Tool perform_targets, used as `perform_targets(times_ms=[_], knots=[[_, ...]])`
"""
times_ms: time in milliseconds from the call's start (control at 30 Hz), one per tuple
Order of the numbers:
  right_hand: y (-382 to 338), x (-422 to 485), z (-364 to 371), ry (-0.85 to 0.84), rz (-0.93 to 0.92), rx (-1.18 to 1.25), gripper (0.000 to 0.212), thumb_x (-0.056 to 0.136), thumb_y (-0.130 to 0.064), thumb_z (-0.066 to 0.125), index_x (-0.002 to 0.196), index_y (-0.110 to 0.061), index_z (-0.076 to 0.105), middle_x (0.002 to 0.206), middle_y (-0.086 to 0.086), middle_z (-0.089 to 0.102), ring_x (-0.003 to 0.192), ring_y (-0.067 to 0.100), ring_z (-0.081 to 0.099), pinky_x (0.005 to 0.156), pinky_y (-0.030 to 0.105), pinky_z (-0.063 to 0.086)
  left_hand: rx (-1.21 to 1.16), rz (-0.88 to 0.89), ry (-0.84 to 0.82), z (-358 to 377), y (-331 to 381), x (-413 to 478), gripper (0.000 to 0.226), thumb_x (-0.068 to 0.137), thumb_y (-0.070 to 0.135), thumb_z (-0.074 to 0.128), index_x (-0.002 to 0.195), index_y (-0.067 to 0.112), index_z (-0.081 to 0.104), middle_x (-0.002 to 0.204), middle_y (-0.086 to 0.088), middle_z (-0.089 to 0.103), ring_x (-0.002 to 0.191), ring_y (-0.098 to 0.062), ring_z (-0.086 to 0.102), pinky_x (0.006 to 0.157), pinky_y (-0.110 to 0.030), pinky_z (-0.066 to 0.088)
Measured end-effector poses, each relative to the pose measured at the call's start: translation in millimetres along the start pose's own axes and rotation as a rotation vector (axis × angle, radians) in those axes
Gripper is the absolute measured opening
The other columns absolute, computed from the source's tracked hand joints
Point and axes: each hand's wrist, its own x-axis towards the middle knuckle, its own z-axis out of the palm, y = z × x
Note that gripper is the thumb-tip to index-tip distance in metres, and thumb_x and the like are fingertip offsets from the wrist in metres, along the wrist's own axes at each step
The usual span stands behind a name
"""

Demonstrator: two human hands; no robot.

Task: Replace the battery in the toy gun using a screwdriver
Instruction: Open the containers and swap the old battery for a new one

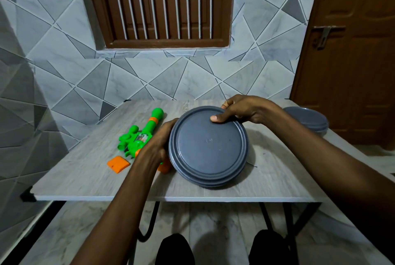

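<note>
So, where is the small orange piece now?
In the head view, the orange piece lies on the left of the table, just nearer the person than the green toy gun, left of the left hand.

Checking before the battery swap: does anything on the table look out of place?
A small orange piece lies loose on the table beside the green toy gun, possibly its detached cover. Nothing else stands out.

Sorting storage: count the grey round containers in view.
2. One container is gripped by the left hand and right hand, centre; the other container sits far right. Others may be hidden.
</note>
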Motion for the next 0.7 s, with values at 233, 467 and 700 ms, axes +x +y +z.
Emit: perform_targets(times_ms=[233, 467, 700], knots=[[-0.7, -9.0, -17.2, 0.024, -0.031, 0.422, 0.021, 0.084, -0.018, 0.073, 0.096, -0.001, 0.068, 0.088, 0.005, 0.074, 0.087, 0.016, 0.069, 0.082, 0.030, 0.057, 0.005, 0.060, -0.052, -0.1, 5.5, 4.4, 0.093, 0.016, 0.043, 0.097, 0.103, 0.026, 0.069, 0.115, 0.013, 0.069, 0.089, 0.001, 0.067, 0.085, -0.025, 0.054], [-15.3, -31.8, -72.1, 0.333, -0.208, 0.813, 0.016, 0.096, -0.014, 0.053, 0.087, -0.007, 0.064, 0.077, 0.004, 0.069, 0.069, 0.014, 0.066, 0.074, 0.032, 0.059, 0.229, -0.063, -0.122, 5.7, 20.0, 6.5, 0.030, 0.096, 0.051, 0.045, 0.106, 0.030, 0.063, 0.104, -0.007, 0.059, 0.077, -0.023, 0.066, 0.056, -0.027, 0.055], [48.8, -1.7, -68.6, 0.604, -0.307, 0.335, 0.022, 0.081, -0.039, 0.058, 0.086, -0.017, 0.059, 0.083, 0.006, 0.063, 0.078, 0.019, 0.057, 0.073, 0.039, 0.045, 0.173, -0.060, -0.084, -1.2, 14.0, 17.2, 0.024, 0.095, 0.045, 0.051, 0.098, 0.023, 0.063, 0.101, -0.012, 0.055, 0.087, -0.030, 0.062, 0.057, -0.034, 0.056]])
